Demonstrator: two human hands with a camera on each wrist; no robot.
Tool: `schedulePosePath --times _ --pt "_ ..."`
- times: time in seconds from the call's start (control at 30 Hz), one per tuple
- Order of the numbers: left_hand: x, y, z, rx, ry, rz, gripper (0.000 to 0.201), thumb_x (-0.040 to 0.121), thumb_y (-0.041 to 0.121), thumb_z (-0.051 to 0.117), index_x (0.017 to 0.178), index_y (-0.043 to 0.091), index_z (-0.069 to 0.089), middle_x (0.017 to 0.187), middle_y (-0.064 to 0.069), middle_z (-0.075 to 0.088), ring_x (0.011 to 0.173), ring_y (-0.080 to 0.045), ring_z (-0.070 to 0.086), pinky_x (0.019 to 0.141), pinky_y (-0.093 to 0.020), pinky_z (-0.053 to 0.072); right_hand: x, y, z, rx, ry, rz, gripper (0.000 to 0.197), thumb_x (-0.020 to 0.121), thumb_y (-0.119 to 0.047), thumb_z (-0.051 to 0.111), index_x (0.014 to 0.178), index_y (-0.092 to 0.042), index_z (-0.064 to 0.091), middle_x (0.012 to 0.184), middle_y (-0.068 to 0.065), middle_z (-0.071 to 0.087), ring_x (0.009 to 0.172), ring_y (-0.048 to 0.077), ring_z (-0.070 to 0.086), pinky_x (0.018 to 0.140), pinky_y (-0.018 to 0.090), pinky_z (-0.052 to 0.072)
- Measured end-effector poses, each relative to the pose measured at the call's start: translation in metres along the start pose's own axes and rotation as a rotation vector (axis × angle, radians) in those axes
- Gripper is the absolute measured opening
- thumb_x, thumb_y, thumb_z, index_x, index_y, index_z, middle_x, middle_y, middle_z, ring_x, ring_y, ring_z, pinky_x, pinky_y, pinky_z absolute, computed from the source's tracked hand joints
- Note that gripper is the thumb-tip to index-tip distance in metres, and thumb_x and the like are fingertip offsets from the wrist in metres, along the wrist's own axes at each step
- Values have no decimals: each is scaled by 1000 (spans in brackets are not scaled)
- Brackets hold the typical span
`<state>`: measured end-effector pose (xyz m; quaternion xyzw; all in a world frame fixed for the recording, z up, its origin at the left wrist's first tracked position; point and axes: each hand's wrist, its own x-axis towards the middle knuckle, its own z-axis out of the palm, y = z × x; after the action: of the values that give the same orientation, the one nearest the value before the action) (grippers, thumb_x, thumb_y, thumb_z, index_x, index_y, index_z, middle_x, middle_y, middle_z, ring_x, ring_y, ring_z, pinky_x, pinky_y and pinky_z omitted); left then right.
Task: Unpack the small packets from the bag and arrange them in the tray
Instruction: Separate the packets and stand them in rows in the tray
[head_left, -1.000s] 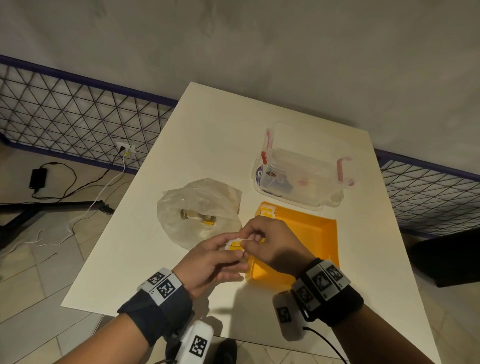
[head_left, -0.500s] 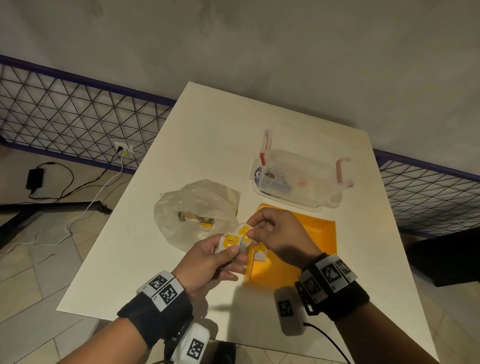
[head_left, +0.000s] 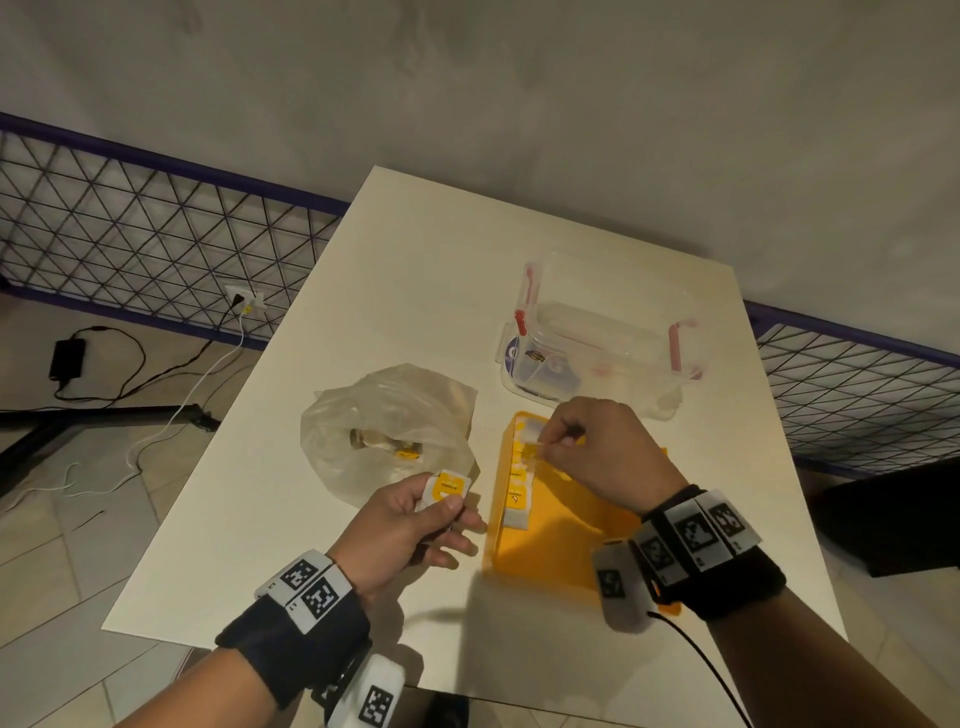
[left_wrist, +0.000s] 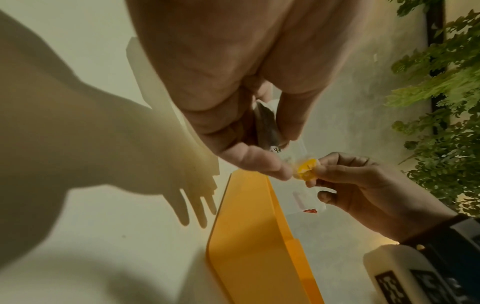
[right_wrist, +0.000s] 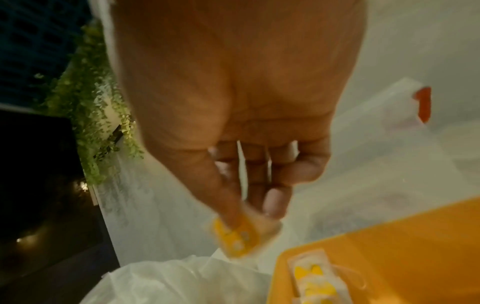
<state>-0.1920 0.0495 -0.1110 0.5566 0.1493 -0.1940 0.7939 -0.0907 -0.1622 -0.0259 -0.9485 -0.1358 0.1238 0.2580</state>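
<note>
My left hand (head_left: 441, 512) grips a small stack of white-and-yellow packets (head_left: 449, 487) just left of the orange tray (head_left: 566, 540). My right hand (head_left: 537, 448) pinches one packet (head_left: 529, 451) between thumb and forefinger over the tray's far left corner. The right wrist view shows that packet (right_wrist: 237, 236) blurred at the fingertips, beside the tray (right_wrist: 394, 246). Several packets (head_left: 518, 493) lie in a row along the tray's left wall. The clear plastic bag (head_left: 387, 426) lies left of the tray with a few items still inside.
A clear lidded container with red latches (head_left: 605, 343) stands behind the tray. The white table (head_left: 415, 270) ends close to my wrists and at the left. A wire fence and cables run along the floor at the left.
My hands have parted. The right hand drew one packet off the left hand's stack and carried it forward over the tray's far left corner. The left hand stayed beside the bag.
</note>
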Motion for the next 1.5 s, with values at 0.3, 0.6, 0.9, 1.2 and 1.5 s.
schedulePosePath --times 0.3,0.6,0.9,1.2,1.5 --pt "1 -9 -7 7 19 -58 16 94 14 60 98 5 73 105 -22 72 96 -43 68 83 -54 52 -6 14 15 68 -198 96 9 85 -14 67 78 -19 67 78 -2 68 72 14 62 63 27 47" --pt "-3 -14 -11 62 32 -95 21 96 17 57 101 7 75 101 -16 74 105 -42 65 92 -59 49 -8 19 48 255 -470 320 8 86 -4 70 93 -1 68 71 10 70 60 16 70 62 32 61" --pt "-9 -15 -9 76 28 -104 22 96 16 56 100 9 76 97 -14 75 101 -40 67 91 -58 50 1 21 61 217 -370 430 10 84 -6 73 90 -9 66 73 15 73 69 27 75 73 44 63" --pt "-12 -14 -6 28 -4 -112 27 98 12 50 105 5 75 99 -10 75 85 -27 61 75 -43 51 1 12 66 192 -318 497 14 84 -11 73 89 -12 60 80 12 74 66 22 75 78 42 63" --pt "-8 -12 4 99 3 -9 18 97 10 55 99 -1 69 75 -15 67 64 -20 65 52 -21 48 -25 -25 46 389 -200 68 6 83 -21 77 83 -19 71 68 -14 68 60 -4 58 56 14 42"
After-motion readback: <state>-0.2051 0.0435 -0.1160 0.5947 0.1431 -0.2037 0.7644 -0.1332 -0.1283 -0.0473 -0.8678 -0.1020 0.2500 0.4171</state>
